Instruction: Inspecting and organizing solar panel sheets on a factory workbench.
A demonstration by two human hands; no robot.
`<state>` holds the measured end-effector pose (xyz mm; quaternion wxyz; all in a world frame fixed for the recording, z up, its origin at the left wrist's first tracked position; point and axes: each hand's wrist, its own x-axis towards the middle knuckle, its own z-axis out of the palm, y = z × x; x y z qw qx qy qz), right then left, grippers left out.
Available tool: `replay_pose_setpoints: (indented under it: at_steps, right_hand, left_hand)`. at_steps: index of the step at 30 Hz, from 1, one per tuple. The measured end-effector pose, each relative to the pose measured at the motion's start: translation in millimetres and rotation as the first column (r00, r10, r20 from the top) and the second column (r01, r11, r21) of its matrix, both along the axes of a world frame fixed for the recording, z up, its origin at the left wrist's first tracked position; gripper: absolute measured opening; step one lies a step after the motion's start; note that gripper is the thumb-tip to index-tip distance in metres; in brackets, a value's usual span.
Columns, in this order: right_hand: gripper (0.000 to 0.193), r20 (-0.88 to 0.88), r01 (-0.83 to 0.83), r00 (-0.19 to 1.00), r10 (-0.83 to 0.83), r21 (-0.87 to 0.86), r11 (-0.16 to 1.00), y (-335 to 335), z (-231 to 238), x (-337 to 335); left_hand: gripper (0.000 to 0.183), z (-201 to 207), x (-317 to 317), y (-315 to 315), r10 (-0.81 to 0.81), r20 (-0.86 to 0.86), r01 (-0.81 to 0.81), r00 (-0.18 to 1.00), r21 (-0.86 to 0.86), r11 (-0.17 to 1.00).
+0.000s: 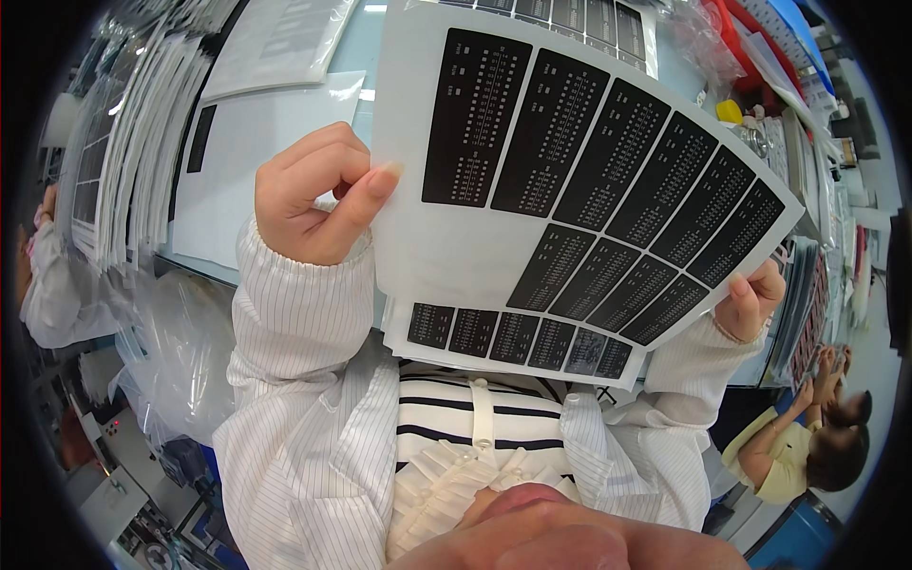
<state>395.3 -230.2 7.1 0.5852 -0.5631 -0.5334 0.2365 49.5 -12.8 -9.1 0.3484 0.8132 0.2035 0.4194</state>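
A large white sheet printed with rows of black label panels (589, 180) is raised in front of me, its near right part bowed. My left hand (318, 195) is closed, pinching its left edge between thumb and curled fingers. At the lower right corner, my right hand (753, 296) is closed on the same sheet, its fingers partly hidden behind it. Below this sheet shows the near part of another printed sheet (518, 340), close to my body. Whether that one is also held I cannot tell.
On the table's left lie white sheets in clear plastic (275, 47) and a tall stack of sheets (142, 142). Clear plastic bags (180, 351) hang at the left edge. A red bin (746, 47) stands far right. Other people (793, 442) work at the right and far left.
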Motion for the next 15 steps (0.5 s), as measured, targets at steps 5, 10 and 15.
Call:
replay_pose_setpoints:
  at_steps: [5,10,15]
  right_hand:
    - [0.022,-0.001,0.006,1.0,-0.006,0.007,1.0,0.4,-1.2,-0.8]
    - [0.022,0.027,0.009,1.0,-0.009,0.005,1.0,0.3,0.8,-1.5]
    - [0.014,0.032,-0.08,0.996,0.079,0.036,0.996,-3.4,-3.0,6.3]
  left_hand:
    - [0.021,2.1,0.0,-1.6,0.0,0.024,0.0,1.0,-0.012,1.0]
    - [0.022,-0.1,-0.3,-1.3,0.001,0.034,-0.001,0.999,-0.002,1.0]
    - [0.022,1.5,-0.5,-2.5,0.007,0.032,-0.007,0.999,0.009,1.0]
